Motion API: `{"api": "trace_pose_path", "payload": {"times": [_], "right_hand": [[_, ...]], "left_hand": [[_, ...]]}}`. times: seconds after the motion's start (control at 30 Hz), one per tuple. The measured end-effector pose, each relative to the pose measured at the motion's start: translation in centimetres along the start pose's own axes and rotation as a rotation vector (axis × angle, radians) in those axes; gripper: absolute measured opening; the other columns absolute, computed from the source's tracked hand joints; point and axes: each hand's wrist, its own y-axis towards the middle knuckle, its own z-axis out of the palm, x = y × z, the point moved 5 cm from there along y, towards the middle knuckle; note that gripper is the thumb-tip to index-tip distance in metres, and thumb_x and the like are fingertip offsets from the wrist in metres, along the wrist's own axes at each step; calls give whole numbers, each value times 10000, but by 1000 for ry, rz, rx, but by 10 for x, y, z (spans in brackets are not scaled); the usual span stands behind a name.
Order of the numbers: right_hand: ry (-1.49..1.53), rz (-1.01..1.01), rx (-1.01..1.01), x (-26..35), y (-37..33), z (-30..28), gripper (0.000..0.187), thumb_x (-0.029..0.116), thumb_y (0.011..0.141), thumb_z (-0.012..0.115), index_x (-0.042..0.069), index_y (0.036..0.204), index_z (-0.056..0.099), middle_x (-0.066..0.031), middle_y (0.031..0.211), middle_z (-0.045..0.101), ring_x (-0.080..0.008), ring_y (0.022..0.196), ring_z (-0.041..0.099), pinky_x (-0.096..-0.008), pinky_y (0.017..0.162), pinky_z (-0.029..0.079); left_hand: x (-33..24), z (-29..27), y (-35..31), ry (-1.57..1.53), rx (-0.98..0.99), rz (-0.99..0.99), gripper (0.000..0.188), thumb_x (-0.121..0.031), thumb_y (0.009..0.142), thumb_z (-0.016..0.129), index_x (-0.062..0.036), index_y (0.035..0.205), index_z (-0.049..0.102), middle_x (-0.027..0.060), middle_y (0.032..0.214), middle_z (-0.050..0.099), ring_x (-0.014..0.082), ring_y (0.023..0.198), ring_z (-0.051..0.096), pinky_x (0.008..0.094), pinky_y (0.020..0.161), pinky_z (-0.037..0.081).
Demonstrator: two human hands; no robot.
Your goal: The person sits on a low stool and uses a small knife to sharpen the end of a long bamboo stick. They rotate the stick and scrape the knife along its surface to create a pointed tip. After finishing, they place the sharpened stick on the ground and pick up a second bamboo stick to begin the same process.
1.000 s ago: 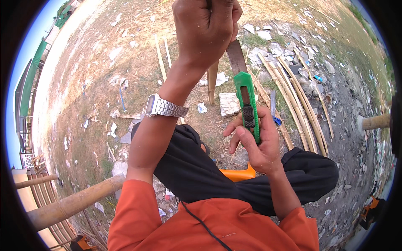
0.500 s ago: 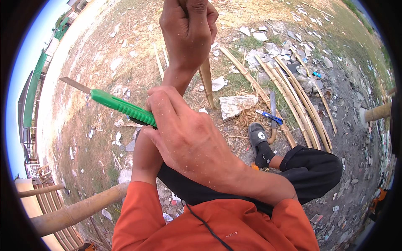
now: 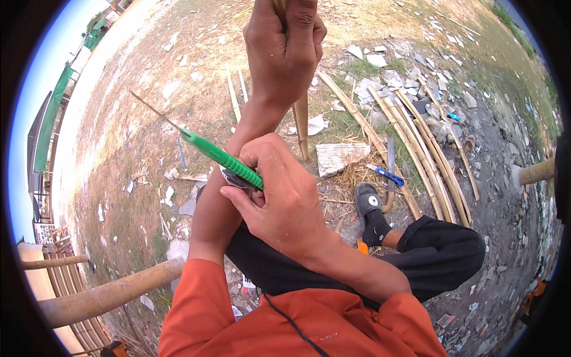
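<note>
My left hand (image 3: 282,56) is raised at the top of the view, closed round a bamboo piece (image 3: 301,122). The bamboo's upper end leaves the picture, and its lower part shows below the fist, pointing down to the ground. Across my left forearm, my right hand (image 3: 285,199) grips a green snap-off utility knife (image 3: 217,154). Its long blade (image 3: 156,112) is slid far out and points up and left, seen nearly edge-on. The knife is clear of the bamboo.
Bamboo strips (image 3: 425,149) lie on the ground at right, near a blue utility knife (image 3: 385,173), a curved-handled blade (image 3: 391,172) and a pale slab (image 3: 342,157). My sandalled foot (image 3: 370,208) is beside them. Bamboo poles (image 3: 113,296) (image 3: 536,174) stand at both sides. Rubble litters the ground.
My right hand has shifted right, and the green knife has rolled and tilted so its blade turns from broad side to edge. My left hand and the bamboo sit slightly farther right.
</note>
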Motion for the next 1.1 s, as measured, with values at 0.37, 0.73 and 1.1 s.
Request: {"api": "trace_pose_path", "payload": {"times": [0.37,0.73,1.1], "right_hand": [[170,-122,-129,-25,-10,2,389,-3,668,790,33,924,499,-129,1010,579,-185,701,609,-243,536,460],[237,141,-76,-24,-11,-18,306,70,757,743,17,920,490,-107,926,566,-130,604,539,-258,521,432],[19,688,-334,-134,-82,-130,315,319,981,470,22,967,576,43,492,407,-29,427,383,-225,413,286]], "left_hand": [[3,-3,4,-27,17,45,322,-320,988,439,-6,990,510,-37,502,401,31,361,344,185,321,276],[3,-17,6,-24,-17,38,319,-326,996,417,-26,948,515,-34,496,399,37,351,347,192,307,287],[-43,-23,13,-16,-41,126,379,-382,991,363,-32,999,507,8,491,370,96,334,339,235,347,310]]}}
